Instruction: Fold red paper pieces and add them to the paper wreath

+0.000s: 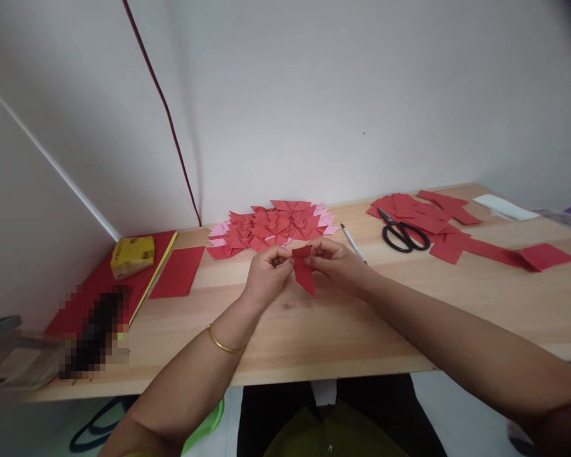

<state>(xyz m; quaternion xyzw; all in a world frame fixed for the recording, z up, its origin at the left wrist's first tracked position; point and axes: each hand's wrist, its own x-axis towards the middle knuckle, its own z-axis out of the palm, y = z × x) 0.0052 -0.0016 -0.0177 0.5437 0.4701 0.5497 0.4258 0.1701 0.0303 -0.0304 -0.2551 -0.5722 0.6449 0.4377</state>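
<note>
- Nearest the camera: green clothing [333, 438] at the bottom edge, then the bare forearms, with a gold bangle [225, 347] on the left wrist.
- Left hand [266, 279]: thumb and fingers closed on the left side of a small red paper piece [305, 278].
- Right hand [340, 263]: thumb and fingers pinch the same piece from the right.
- Red paper piece: between both hands, above the wooden table [285, 358], a pointed end hanging down. Looks part-folded; exact folds too small to tell.
- Done, as far as it shows: heap of folded red pieces [270, 230] beyond the hands, pointed shapes overlapping, folded pink pieces [327, 220] at its sides. Count unclear.
- Left, judging by the looks: flat red pieces [428, 219] scattered in a pile at right, seemingly unfolded, plus a long red strip [495, 252] running to a creased red end. So well along, not finished.
- Black-handled scissors [396, 223] lie on the flat pieces; pen [353, 242] between heap and scissors; white strip [504, 207] far right.
- Left side: red rectangle [178, 273] beside a yellow strip [154, 279]; yellow packet [133, 255] on a larger red sheet [94, 285].
- Dark item [97, 333] pixelated, can't tell.
</note>
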